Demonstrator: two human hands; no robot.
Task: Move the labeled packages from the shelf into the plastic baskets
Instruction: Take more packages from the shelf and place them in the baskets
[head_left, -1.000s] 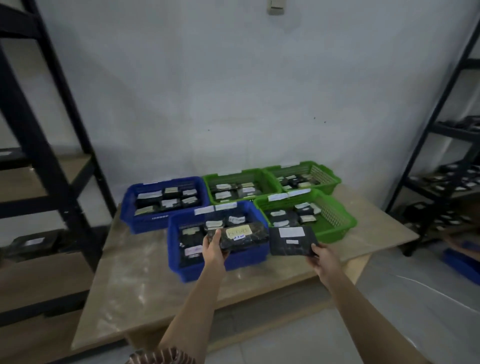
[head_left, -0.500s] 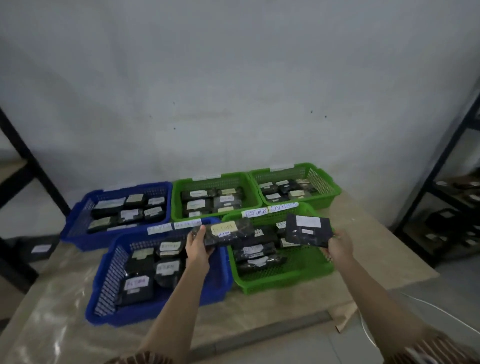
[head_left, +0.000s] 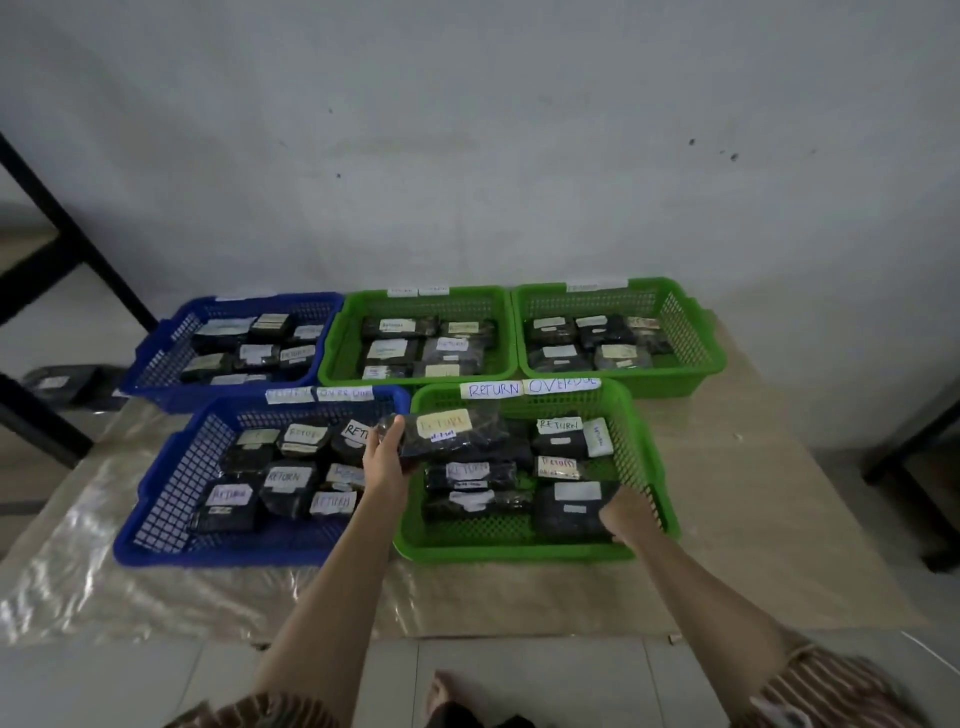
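My left hand (head_left: 385, 460) grips a black package with a yellow label (head_left: 451, 434), held over the left rim of the near green basket (head_left: 644, 457). My right hand (head_left: 626, 514) holds a black package with a white label (head_left: 574, 506) low inside that basket, at its near right corner. The basket's far rim carries a paper tag reading RETURN OVERDUE. Several labeled black packages lie in it. A near blue basket (head_left: 171, 488) on its left is also filled with packages.
Behind stand a blue basket (head_left: 156, 348) and two green baskets (head_left: 343, 343) (head_left: 696, 332), all holding packages. They sit on a low plastic-covered table (head_left: 753, 519). Black shelf frames stand at far left (head_left: 47, 208) and right. My foot (head_left: 441, 693) shows below.
I have stepped closer to the baskets. My right hand lowered the white-label package into the near green basket. My left hand carried the yellow-label package rightward over that basket's rim.
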